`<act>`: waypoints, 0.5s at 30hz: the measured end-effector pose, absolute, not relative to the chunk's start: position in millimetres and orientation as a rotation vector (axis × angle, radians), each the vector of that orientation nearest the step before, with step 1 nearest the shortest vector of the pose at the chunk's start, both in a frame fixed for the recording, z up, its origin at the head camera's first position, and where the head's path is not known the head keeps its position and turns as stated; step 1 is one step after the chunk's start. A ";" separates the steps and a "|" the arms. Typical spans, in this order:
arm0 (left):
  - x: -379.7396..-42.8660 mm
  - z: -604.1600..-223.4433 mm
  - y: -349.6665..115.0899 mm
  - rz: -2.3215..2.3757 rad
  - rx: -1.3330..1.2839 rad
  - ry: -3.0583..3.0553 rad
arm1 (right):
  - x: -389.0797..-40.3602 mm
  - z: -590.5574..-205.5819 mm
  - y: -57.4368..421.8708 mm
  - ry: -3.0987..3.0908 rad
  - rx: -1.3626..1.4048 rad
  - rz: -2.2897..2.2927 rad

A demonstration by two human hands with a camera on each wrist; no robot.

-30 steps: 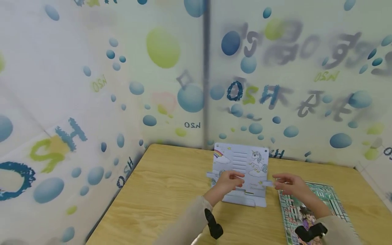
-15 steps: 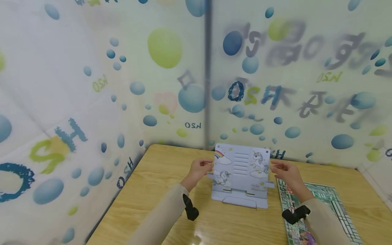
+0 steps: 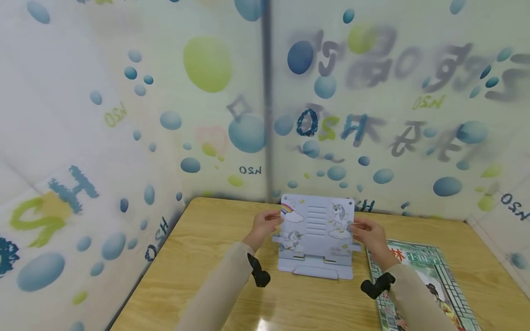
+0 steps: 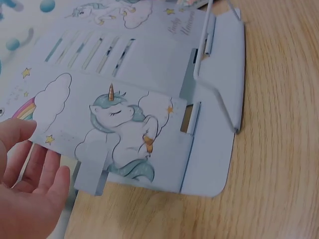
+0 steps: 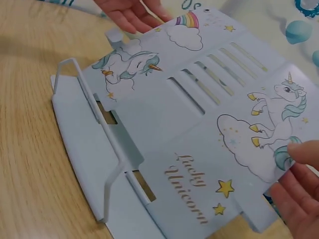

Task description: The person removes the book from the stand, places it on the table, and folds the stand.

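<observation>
A pale book stand [image 3: 316, 243] printed with unicorns, clouds and a rainbow stands on the table, its back panel tilted up. My left hand [image 3: 264, 226] grips the panel's left edge; in the left wrist view the thumb lies over the front and the fingers go behind. Opposite it, my right hand [image 3: 371, 236] pinches the right edge, thumb in front, as the right wrist view also shows. Small side tabs stick out below both hands. A bent wire page holder [image 5: 107, 134] lies across the stand's lower ledge. Fingertips behind the panel are partly hidden.
A green-patterned magazine [image 3: 422, 257] lies on the wooden table [image 3: 198, 257] to the right, partly under my right forearm. Behind the table's far edge rises a wall covering [image 3: 215, 151] with blue and green bubbles.
My left hand has gone from in front of the stand to its left edge. My right hand has moved from beside the right tab up to the right edge. The view has shifted slightly.
</observation>
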State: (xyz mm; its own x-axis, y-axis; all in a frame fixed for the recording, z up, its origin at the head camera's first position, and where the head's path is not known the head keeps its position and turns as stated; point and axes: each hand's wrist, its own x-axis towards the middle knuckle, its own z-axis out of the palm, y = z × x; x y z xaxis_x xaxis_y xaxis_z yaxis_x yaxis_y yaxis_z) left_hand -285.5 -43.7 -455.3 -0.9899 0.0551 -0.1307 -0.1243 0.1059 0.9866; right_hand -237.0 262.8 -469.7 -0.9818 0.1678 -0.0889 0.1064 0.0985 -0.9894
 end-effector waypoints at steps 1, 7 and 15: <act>-285.4 -455.6 -42.6 2.029 -0.077 2.210 | -237.0 -469.5 260.2 -2.275 -0.314 2.052; -286.1 -459.8 -33.9 2.081 -0.128 2.202 | -235.8 -465.2 251.3 -2.186 -0.413 2.044; -288.8 -467.9 -25.9 2.121 -0.195 2.266 | -239.4 -471.8 251.3 -2.205 -0.463 1.980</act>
State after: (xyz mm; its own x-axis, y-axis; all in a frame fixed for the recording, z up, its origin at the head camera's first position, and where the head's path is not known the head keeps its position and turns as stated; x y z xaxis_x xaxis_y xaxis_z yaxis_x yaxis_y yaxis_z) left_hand -288.8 -25.9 -467.9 -0.9917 -0.0695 -0.1084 -0.1128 0.0623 0.9917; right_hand -239.4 251.3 -471.8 -0.9425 0.3192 -0.0992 0.1328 0.0855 -0.9874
